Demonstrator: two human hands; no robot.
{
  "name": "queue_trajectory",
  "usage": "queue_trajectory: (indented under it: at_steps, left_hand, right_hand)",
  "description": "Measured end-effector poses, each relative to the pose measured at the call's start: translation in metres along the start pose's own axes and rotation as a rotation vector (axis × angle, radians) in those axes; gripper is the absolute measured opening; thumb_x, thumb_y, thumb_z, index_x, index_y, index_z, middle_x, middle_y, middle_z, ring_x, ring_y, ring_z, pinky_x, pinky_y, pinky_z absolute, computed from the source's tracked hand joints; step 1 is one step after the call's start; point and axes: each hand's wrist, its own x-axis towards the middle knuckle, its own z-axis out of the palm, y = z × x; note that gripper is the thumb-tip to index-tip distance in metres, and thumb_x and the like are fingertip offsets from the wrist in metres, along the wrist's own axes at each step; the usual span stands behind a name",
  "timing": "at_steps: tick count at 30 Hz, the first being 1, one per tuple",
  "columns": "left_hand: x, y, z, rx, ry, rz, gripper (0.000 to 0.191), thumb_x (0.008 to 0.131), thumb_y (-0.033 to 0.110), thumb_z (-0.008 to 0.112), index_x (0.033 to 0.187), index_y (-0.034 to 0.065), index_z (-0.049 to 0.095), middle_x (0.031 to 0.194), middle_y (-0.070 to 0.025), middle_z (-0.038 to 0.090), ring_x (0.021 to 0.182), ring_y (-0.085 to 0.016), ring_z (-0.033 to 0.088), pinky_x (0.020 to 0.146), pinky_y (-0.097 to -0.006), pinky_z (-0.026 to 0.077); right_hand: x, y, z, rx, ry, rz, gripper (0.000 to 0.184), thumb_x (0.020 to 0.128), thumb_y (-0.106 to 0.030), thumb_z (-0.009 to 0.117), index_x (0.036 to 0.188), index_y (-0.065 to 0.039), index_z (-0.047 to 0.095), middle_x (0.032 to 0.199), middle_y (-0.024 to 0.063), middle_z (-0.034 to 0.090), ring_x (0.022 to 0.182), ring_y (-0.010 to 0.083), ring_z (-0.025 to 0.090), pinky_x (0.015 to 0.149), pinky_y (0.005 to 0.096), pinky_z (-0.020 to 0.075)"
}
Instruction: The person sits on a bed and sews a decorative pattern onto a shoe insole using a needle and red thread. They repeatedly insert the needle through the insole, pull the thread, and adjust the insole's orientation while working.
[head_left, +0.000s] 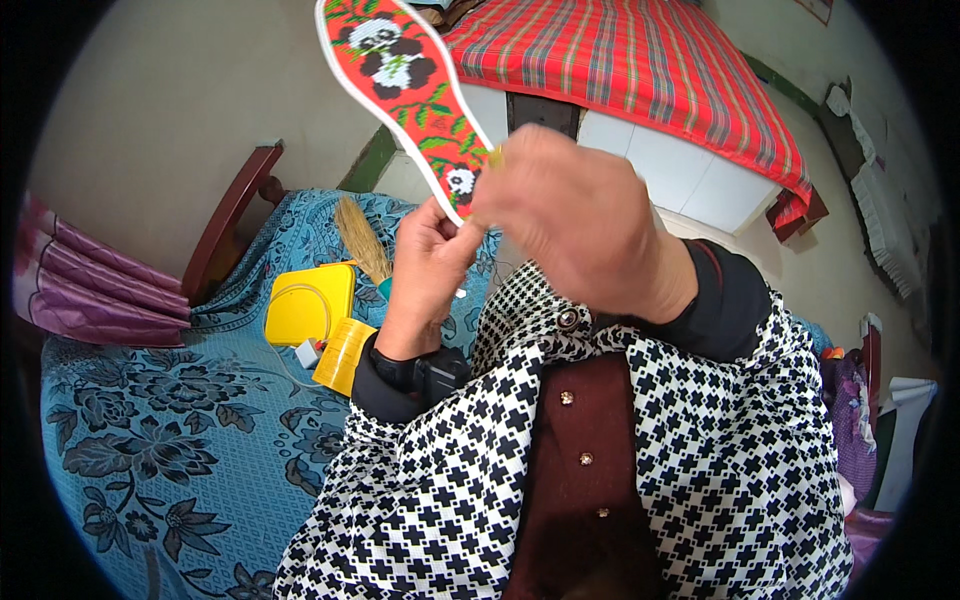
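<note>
My left hand (429, 274) pinches the narrow heel end of an embroidered insole (431, 124) between thumb and fingers. The insole tilts up and away to the left, its wide end cut off by the top of the picture. Pandas and green leaves are stitched on its red ground, inside a white border. Blurred and curled, my right hand (581, 225) is beside the heel end and covers part of its right edge. A small yellow-gold object, perhaps a ring or thimble, shows at its fingers. Whether those fingers grip anything is hidden.
On the blue floral cover (150, 465) lie a yellow case (309, 304), a yellow cylinder (343, 356), a white plug (307, 352) with cable and a straw brush (360, 236). Beyond stands a white-tiled platform (660, 169) under red plaid cloth (637, 67). A wooden armrest (232, 217) rises left.
</note>
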Motion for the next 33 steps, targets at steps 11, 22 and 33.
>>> queue_trajectory:
  at_steps: [11, 22, 33]
  left_hand:
    - [0.007, -0.010, -0.024, -0.247, 0.183, -0.053, 0.007, 0.083, -0.001, 0.056, 0.088, 0.0020, 0.055, 0.066, 0.0016, 0.051, 0.045, -0.004, 0.034, 0.040, -0.0191, 0.027]
    - [0.017, -0.029, -0.035, -0.243, 0.243, -0.106, 0.009, 0.082, 0.000, 0.058, 0.090, 0.0014, 0.055, 0.067, 0.0031, 0.051, 0.047, -0.002, 0.033, 0.041, -0.0196, 0.025]
    - [-0.013, 0.024, -0.020, -0.320, 0.078, 0.031, 0.022, 0.081, -0.001, 0.060, 0.101, 0.0026, 0.052, 0.079, -0.0005, 0.058, 0.050, -0.002, 0.041, 0.041, -0.0183, 0.030]
  right_hand:
    - [0.005, 0.010, -0.094, 0.662, 0.406, 0.394, 0.020, 0.093, -0.011, 0.047, 0.108, 0.003, 0.047, 0.078, 0.0135, 0.057, 0.073, 0.0216, 0.060, 0.065, 0.0331, 0.0517]
    - [-0.019, 0.016, -0.181, 0.267, 0.796, 0.084, 0.018, 0.093, -0.007, 0.043, 0.095, 0.004, 0.058, 0.084, 0.0170, 0.061, 0.089, 0.0291, 0.061, 0.093, 0.0471, 0.0448]
    - [-0.021, -0.009, -0.034, -0.132, -0.122, 0.209, 0.015, 0.075, 0.000, 0.064, 0.089, -0.001, 0.060, 0.076, 0.0109, 0.062, 0.059, 0.0221, 0.060, 0.051, 0.0283, 0.0471]
